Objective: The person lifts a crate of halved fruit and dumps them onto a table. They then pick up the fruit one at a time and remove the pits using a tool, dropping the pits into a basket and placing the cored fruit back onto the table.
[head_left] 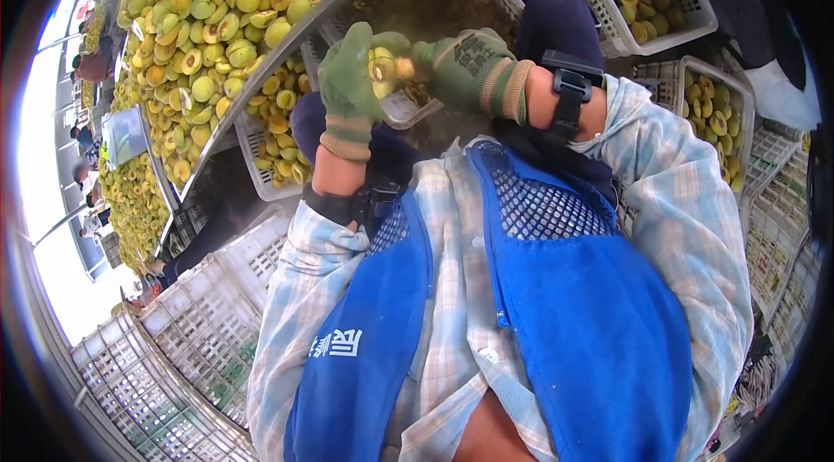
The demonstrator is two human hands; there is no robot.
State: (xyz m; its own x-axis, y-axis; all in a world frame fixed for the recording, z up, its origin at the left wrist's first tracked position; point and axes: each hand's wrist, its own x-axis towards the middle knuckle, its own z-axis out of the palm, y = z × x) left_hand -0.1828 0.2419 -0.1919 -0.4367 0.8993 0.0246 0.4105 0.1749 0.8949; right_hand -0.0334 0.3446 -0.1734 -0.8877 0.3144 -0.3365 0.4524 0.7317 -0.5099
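Note:
My left hand (349, 75), in a green glove with a striped cuff, is closed around a yellow-green plum (380, 67) that looks cut open. Close beside it, my right hand (469, 71) in a matching glove has its fingers closed and pointing at the fruit. A small tan piece (405, 69) shows between the right fingertips and the plum; I cannot tell what it is. Both hands are held over my lap, above a grey crate (412, 110) with fruit pieces in it.
A sloping table edge (291, 41) borders a big heap of halved plums (217, 19) at the left. Crates of plum halves stand at upper right (695, 23), right (745, 106) and beneath the table (252, 154). Stacked white crates (165, 349) are at lower left.

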